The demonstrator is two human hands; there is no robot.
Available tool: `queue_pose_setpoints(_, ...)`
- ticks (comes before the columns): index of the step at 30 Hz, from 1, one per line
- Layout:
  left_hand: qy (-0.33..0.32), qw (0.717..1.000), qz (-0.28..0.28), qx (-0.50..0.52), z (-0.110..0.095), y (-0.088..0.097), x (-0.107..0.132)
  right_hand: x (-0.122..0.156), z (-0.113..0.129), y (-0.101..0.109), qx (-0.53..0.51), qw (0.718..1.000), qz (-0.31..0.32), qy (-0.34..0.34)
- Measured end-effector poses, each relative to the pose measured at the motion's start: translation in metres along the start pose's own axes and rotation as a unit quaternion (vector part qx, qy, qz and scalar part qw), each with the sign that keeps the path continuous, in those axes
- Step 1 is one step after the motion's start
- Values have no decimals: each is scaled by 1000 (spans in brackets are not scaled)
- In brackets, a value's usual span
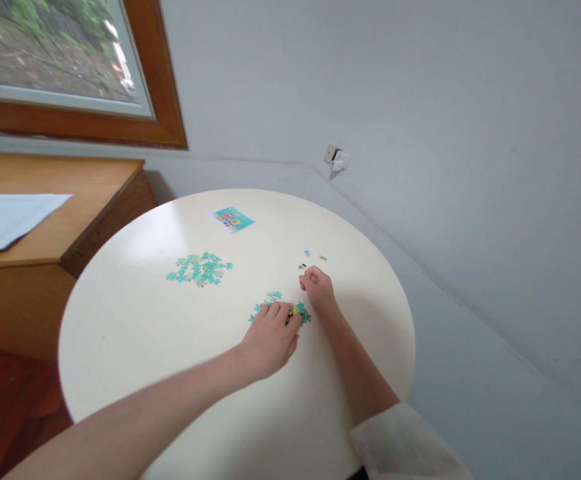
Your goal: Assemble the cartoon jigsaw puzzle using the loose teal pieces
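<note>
In the head view I watch from afar, the left hand (270, 337) lies across a partly joined jigsaw (303, 313) on the round white worktop (145, 347), its grip loosely spread. The right hand (317, 287) sits just beyond, its grip curled narrow; I cannot tell whether a piece is inside. Near it lie a turquoise piece (307, 253) and a dark-marked piece (302, 267). A scattered pile of pieces (200, 269) lies to the left, below a picture card (235, 219).

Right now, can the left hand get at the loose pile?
Probably yes: only bare table seems to lie between the left hand and the loose pile, though that hand currently covers part of the puzzle.
</note>
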State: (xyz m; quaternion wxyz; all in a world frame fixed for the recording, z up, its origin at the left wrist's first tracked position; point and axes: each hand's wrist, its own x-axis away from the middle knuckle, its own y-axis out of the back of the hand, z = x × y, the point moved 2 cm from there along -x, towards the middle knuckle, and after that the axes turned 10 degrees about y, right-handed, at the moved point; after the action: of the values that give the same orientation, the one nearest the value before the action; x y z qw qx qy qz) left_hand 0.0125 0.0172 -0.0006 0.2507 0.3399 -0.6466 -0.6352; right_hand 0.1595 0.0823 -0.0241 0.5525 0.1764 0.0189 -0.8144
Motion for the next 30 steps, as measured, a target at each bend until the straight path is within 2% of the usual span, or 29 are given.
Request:
queue_pose_setpoints(14,4,1000,12,13,-1,-1,0,-1,-7,-1,-8,1000,3,-5)
queue_pose_setpoints(25,-8,999,25,27,-3,-4,0,-1,-1,-1,-5,1000,5,-9)
queue_pose_setpoints(30,-7,999,26,32,-2,-1,0,-2,0,2,-2,1000,-15,-6)
